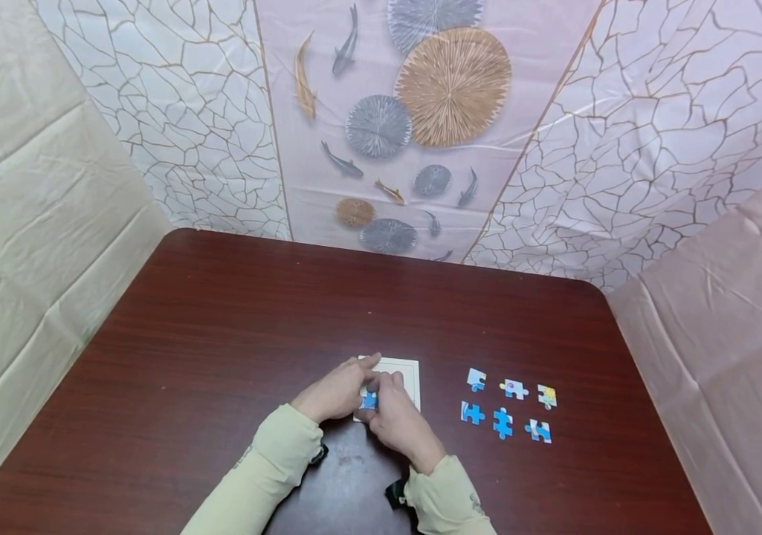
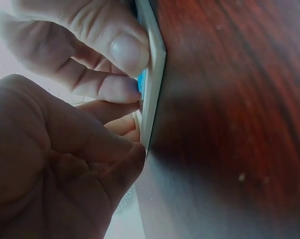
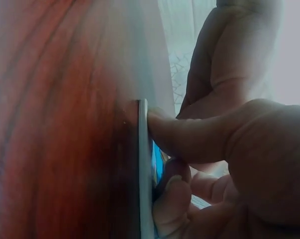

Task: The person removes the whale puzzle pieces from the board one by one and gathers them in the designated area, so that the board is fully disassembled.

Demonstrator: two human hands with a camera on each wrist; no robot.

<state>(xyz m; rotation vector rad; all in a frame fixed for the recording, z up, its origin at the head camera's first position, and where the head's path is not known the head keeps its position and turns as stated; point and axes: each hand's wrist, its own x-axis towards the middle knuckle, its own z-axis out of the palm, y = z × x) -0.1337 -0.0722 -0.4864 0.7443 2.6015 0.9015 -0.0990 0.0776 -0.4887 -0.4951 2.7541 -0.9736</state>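
A small white puzzle board point(image 1: 409, 367) lies on the table in front of me, partly covered by both hands. My left hand point(image 1: 337, 391) is at its left side, thumb and fingertips gathered at the board's edge point(image 2: 150, 107) in the left wrist view. My right hand point(image 1: 399, 420) reaches over the board with bent fingers, its thumb and fingertip pinching a blue puzzle piece point(image 1: 369, 400). Much of that piece is hidden by fingers. In the right wrist view, blue point(image 3: 158, 162) shows between the fingers, close against the board.
Several loose puzzle pieces lie in two rows to the right, among them a blue piece point(image 1: 503, 423) and a yellow-and-white piece point(image 1: 546, 396). The dark red wooden table point(image 1: 233, 319) meets a patterned cloth point(image 1: 381, 193) at the back, with pale cloth at both sides.
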